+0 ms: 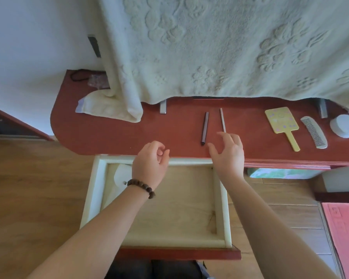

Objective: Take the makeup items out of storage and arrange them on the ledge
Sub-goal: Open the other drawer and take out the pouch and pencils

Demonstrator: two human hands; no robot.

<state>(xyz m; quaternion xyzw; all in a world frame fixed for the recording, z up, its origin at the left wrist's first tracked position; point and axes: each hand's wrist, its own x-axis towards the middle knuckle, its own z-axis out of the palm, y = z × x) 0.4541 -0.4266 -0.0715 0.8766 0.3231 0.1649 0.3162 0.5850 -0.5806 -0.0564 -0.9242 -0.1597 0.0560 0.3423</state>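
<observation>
On the red ledge (113, 135) lie a dark makeup pencil (205, 128) and a thin pale pencil (222, 120), side by side. My right hand (228, 153) hovers just in front of them, fingers spread, holding nothing. My left hand (150, 165), with a bead bracelet on the wrist, hangs over the far edge of the open drawer (93, 194), fingers loosely curled and empty. A white round item (122, 175) lies in the drawer's far left corner, partly hidden by my left hand. Further right on the ledge lie a yellow hand mirror (282, 123), a grey comb (314, 132) and a white round jar (345, 125).
A pale embossed towel (210, 47) hangs over the back of the ledge and folds onto its left end. A black cord (77, 75) lies in the back left corner. Wooden floor surrounds the drawer; a pink mat (345, 234) lies at the right.
</observation>
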